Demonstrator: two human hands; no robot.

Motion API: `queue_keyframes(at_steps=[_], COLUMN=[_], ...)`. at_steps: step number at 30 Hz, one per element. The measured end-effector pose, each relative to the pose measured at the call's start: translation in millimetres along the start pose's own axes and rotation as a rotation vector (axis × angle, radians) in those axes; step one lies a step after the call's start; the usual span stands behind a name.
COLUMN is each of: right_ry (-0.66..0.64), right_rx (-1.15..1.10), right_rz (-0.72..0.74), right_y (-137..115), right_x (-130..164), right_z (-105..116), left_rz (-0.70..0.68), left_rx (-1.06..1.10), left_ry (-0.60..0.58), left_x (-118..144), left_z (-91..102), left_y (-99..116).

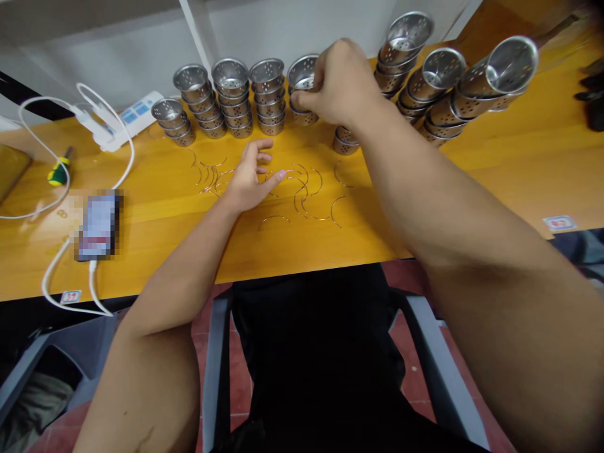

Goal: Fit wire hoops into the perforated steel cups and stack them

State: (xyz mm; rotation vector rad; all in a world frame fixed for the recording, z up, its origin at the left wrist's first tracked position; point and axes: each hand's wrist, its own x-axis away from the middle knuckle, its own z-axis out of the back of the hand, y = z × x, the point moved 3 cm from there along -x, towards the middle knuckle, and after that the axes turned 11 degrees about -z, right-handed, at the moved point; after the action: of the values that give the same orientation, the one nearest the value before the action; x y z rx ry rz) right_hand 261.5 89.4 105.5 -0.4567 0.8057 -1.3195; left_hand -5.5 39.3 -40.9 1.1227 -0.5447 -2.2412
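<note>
Steel perforated cup (299, 68) tops a stack on the counter (330, 248), its right rim pinched by the fingers of the right hand (344, 82) | left hand (250, 177) among curved copper-coloured wires (306, 182), fingers loosely spread, visibly unladen | cup stacks (231, 94) flank both sides; right forearm (425, 176) partly hides some

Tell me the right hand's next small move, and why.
Probably release the cup: the right hand pinches it near the rim, and it seems to sit on a stack beside other stacks.
</note>
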Motion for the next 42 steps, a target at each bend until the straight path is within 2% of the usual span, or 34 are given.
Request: queue_keyframes(at_steps=[1, 2, 5, 7, 9, 12, 16, 26, 30, 37, 42], right_ry=[0.073, 0.061, -0.089, -0.213, -0.245, -0.259, -0.271, -0.266, -0.267, -0.267, -0.246], right_rx=[0.103, 0.133, -0.02, -0.132, -0.23, -0.372, -0.489, -0.554, -0.573, -0.628, -0.54], right_rz=[-0.065, -0.074, 0.005, 0.027, 0.018, -0.003, 0.0, 0.04, 0.011, 0.032, 0.015], right_y=[-9.4, -19.5, -40.7, -41.4, -33.2, -16.1, -4.1, 4.6, 10.7, 5.7, 5.3], right_x=[14.5, 29.5, 68.9, 85.4, 92.8, 94.1, 93.3, 91.1, 90.1, 90.5, 89.8], right_z=[4.8, 5.3, -10.0, -28.1, -43.1, -56.1, -61.5, -64.5, -70.5, -74.3, -67.9], left_rz=[0.01, 0.019, 0.018, 0.011, 0.022, 0.068, 0.089, 0.121, 0.107, 0.096, 0.091], left_rx=[-0.009, -0.018, -0.012, 0.01, 0.02, -0.013, -0.036, 0.075, 0.114, 0.1, 0.134], left_ry=[0.024, 0.051, 0.107, 0.108, 0.099, 0.096, 0.085, 0.094, 0.093, 0.052, 0.038], left_x=[-0.5, -1.3, -5.3, -7.3, -8.0, -7.9, -9.7, -11.1, -10.6, -11.6, -11.5], left_z=[-0.1, 0.2, 2.8, 5.1, 7.2, 9.5, 10.0, 13.2, 13.1, 16.8, 19.5], left_y=[-4.2, -7.7, -9.7, -4.6, 2.6, 11.4, 15.2, 18.3, 17.1, 15.5, 11.5])
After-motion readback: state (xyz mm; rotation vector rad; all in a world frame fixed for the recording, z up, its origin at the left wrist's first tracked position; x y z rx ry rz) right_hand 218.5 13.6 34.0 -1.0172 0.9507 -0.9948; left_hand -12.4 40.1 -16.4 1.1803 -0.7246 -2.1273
